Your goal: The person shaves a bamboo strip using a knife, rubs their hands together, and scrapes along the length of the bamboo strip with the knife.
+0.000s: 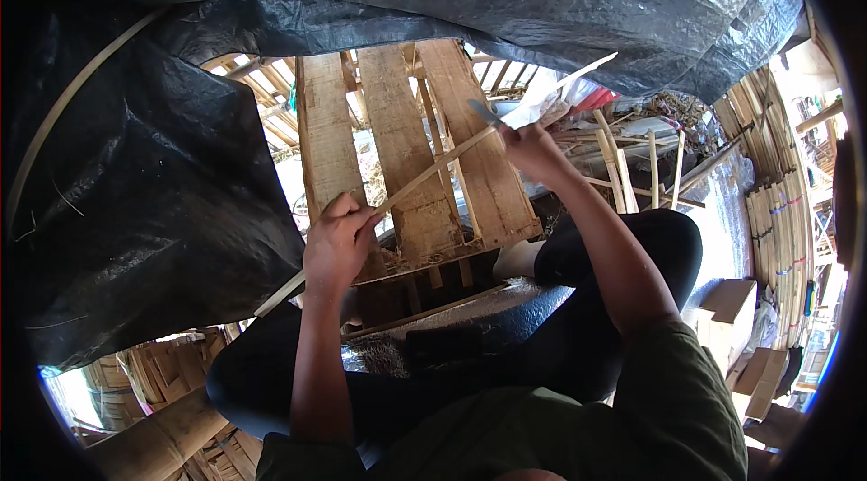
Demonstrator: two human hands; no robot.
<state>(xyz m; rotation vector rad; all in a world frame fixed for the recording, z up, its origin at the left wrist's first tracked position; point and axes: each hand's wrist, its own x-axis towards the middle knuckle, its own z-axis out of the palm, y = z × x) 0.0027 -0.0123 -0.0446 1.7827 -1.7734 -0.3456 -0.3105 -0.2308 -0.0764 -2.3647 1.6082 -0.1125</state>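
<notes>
A long, thin bamboo strip (432,171) slants from my left knee up to the far right, over a wooden slatted bench. My left hand (336,242) is closed around its lower part, and the lower tip sticks out past the wrist. Farther up, my right hand (535,154) grips a knife whose short grey blade (483,111) shows beyond the fingers. Its handle is hidden in the fist. The strip passes right at this hand, and its pale far end rises beyond it. Whether the blade touches the strip I cannot tell.
Wooden planks (395,142) with gaps between them form the bench before my crossed legs. Black plastic sheeting (163,201) hangs at the left and overhead. Several bamboo sticks (653,169) stand at the right, near a cardboard box (725,318). Bundled bamboo strips (778,246) line the right side.
</notes>
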